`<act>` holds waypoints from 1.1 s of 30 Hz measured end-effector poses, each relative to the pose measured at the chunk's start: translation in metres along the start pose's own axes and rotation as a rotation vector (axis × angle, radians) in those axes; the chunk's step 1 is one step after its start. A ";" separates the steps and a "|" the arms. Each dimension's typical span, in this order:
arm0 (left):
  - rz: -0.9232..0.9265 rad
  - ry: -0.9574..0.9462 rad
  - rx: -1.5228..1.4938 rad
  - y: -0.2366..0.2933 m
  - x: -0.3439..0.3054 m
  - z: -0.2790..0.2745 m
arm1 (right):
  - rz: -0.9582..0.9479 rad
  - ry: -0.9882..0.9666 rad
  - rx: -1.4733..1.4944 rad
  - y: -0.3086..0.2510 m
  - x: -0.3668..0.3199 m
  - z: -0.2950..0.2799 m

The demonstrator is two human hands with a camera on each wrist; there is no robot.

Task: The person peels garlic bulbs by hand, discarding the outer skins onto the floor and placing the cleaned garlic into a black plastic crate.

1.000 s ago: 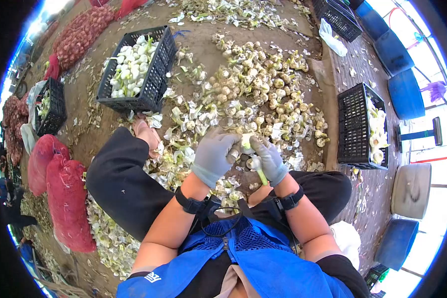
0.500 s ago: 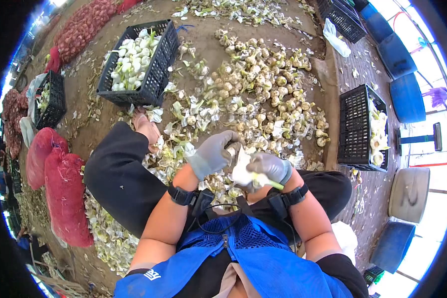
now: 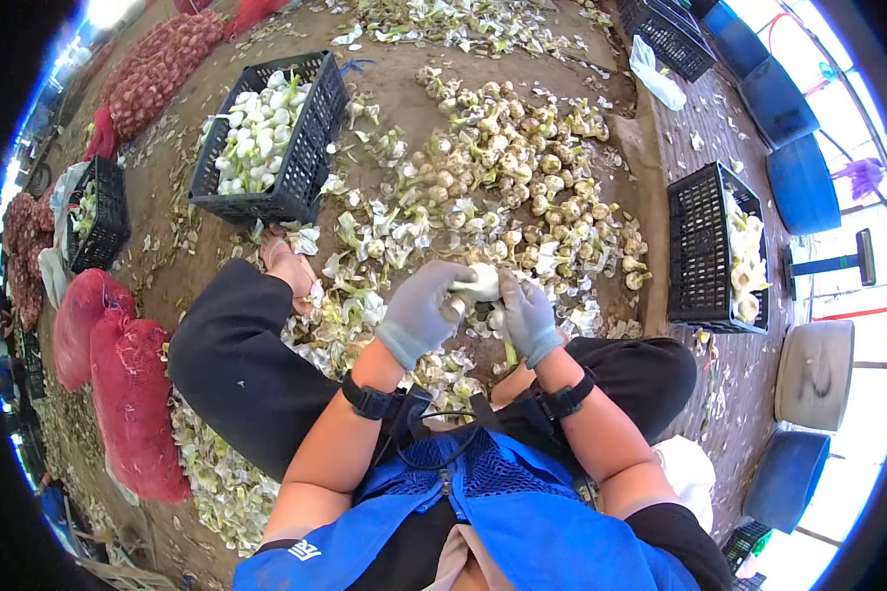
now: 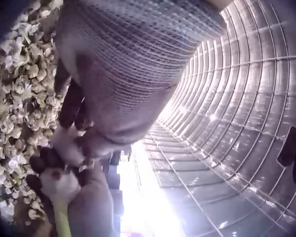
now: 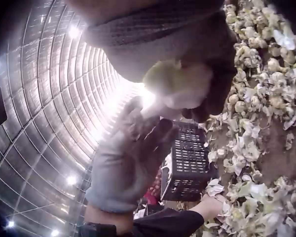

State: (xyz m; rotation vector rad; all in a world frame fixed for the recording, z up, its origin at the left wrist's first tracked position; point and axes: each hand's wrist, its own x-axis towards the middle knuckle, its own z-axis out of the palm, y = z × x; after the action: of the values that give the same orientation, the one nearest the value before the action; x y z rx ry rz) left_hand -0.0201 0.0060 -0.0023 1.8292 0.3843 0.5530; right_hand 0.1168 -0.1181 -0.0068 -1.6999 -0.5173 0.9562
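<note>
A person sits on the ground, both hands in grey gloves. The left hand and the right hand meet over a white peeled bulb, and both grip it. A green stem hangs down below the right hand. In the right wrist view the right glove curls round the pale bulb, and the left glove pinches at it from below. In the left wrist view the left glove fills the frame above the bulb and its stem.
A pile of unpeeled bulbs lies just beyond the hands, with peels around the legs. A black crate of white bulbs stands at the far left and another crate at the right. Red mesh sacks and blue barrels line the sides.
Half a second ago the right hand had pulled a white skin back toward the body. Now both hands are together again, further forward, on the bulb.
</note>
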 end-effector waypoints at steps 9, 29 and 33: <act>-0.568 0.330 -1.293 0.012 0.004 -0.014 | 0.097 -0.479 0.421 -0.026 0.008 -0.042; -0.779 -0.656 0.796 0.000 -0.009 -0.031 | 0.469 -0.389 0.787 0.078 0.126 0.057; -0.609 -0.762 0.762 -0.041 -0.022 -0.007 | 0.410 -0.715 1.030 -0.062 0.141 0.159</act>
State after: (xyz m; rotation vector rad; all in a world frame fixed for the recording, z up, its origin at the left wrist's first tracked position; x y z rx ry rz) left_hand -0.0418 0.0128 -0.0433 2.3042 0.6299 -0.8072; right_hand 0.0792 0.1000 -0.0150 -0.4994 -0.0480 1.7499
